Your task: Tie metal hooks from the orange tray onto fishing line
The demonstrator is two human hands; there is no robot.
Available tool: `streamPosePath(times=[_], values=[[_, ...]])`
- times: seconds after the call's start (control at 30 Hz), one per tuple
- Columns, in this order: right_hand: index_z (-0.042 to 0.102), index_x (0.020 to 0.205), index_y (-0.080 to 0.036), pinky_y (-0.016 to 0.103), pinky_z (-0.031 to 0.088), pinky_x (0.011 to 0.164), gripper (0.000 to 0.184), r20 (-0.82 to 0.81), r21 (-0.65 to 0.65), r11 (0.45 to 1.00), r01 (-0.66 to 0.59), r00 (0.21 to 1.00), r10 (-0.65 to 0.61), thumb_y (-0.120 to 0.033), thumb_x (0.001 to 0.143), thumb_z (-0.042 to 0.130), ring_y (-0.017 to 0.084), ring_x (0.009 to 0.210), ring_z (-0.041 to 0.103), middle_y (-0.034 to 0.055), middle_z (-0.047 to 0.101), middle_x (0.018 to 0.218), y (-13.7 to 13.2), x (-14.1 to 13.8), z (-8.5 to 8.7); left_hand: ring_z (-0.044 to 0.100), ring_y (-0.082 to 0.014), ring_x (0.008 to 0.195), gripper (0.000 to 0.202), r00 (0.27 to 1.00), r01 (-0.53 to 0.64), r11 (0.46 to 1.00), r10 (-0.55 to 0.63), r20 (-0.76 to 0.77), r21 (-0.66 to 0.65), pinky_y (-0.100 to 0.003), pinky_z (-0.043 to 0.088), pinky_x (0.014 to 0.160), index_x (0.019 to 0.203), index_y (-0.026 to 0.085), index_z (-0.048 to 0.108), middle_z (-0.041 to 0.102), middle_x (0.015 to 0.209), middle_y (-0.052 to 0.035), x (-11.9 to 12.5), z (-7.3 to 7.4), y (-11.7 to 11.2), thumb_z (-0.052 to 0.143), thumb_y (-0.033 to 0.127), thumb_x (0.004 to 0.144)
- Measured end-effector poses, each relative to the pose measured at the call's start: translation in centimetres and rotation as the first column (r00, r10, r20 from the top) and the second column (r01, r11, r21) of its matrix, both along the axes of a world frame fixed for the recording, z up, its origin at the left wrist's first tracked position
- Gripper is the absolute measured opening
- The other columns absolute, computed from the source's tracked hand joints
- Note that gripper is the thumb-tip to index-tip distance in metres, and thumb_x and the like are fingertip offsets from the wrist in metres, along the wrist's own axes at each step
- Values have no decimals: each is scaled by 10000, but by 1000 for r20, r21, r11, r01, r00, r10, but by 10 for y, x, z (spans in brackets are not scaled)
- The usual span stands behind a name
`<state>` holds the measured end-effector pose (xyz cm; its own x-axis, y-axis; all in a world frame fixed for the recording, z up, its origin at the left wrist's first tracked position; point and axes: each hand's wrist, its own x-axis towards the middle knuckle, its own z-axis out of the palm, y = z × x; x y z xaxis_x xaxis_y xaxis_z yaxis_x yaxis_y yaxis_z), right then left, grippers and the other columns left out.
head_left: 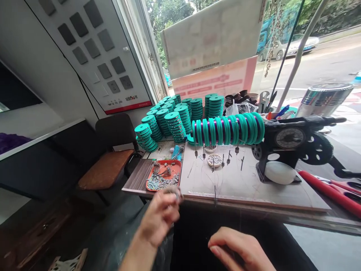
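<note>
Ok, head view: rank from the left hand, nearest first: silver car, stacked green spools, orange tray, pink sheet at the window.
From the left hand:
1. Orange tray: just beyond the hand, at the table's near edge.
2. Stacked green spools: behind the tray.
3. Pink sheet: at the window, behind the spools.
4. Silver car: outside, far right.

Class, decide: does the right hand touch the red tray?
Apart. The head view shows a plain gap between the right hand and the red tray.
</note>
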<state>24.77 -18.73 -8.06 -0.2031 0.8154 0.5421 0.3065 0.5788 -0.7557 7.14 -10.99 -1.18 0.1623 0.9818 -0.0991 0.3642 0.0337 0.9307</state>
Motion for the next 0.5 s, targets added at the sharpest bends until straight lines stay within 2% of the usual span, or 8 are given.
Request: streamPosePath(times=[0.03, 0.07, 0.1, 0.17, 0.2, 0.3, 0.4, 0.5], values=[[544, 763, -210, 153, 407, 459, 295, 8, 58, 998, 6, 1000, -6, -330, 953, 354, 89, 482, 549, -22, 586, 595, 0, -3, -3, 149, -16, 356, 269, 994, 6, 994, 5, 105, -111, -176, 207, 347, 747, 160, 532, 442, 585, 51, 4, -12, -19, 434, 408, 708], [539, 770, -206, 160, 405, 461, 302, 43, 103, 995, 5, 999, -9, -319, 960, 335, 92, 487, 548, -15, 586, 599, 0, -5, -6, 130, 5, 347, 249, 907, 27, 929, 133, 400, -369, -154, 165, 339, 713, 161, 527, 434, 568, 67, 8, -26, -35, 551, 401, 649], [537, 773, -202, 168, 403, 463, 311, 99, 133, 991, -2, 995, -11, -304, 967, 315, 96, 491, 546, -8, 587, 604, 0, -7, -9, 124, 22, 335, 262, 781, 81, 845, 276, 560, -529, -137, 135, 332, 682, 158, 528, 449, 552, 75, 12, -38, -48, 648, 374, 594], [534, 762, -196, 186, 390, 448, 353, 218, 154, 988, -18, 976, -17, -277, 977, 265, 104, 479, 532, 0, 578, 595, -2, -9, -14, 133, 41, 309, 307, 552, 173, 718, 497, 670, -675, -116, 104, 316, 641, 142, 553, 490, 509, 79, 18, -59, -63, 775, 298, 498], [533, 756, -193, 196, 382, 440, 378, 258, 162, 987, -12, 966, -31, -270, 980, 239, 109, 469, 522, 1, 571, 586, -2, -8, -15, 142, 45, 297, 313, 487, 184, 689, 556, 674, -701, -110, 103, 307, 625, 135, 567, 512, 491, 75, 20, -66, -66, 804, 271, 473], [531, 762, -186, 216, 368, 436, 383, 314, 232, 973, 19, 945, -93, -239, 979, 220, 119, 459, 510, 1, 562, 575, -4, -6, -14, 170, 43, 274, 305, 410, 184, 656, 626, 663, -732, -101, 116, 288, 597, 120, 596, 551, 463, 57, 23, -73, -68, 835, 235, 446], [536, 789, -176, 226, 365, 449, 326, 348, 342, 939, 35, 924, -161, -190, 967, 264, 121, 458, 505, -1, 576, 577, -5, -6, -10, 179, 44, 260, 312, 382, 200, 647, 640, 667, -736, -98, 113, 274, 584, 113, 605, 562, 458, 52, 24, -73, -68, 846, 231, 424], [531, 768, -180, 240, 349, 448, 325, 367, 389, 920, 42, 909, -197, -161, 959, 268, 126, 447, 495, -8, 578, 568, -5, -8, -10, 184, 44, 254, 307, 367, 200, 639, 654, 661, -743, -97, 115, 268, 590, 111, 608, 564, 461, 54, 26, -74, -70, 843, 228, 431]])
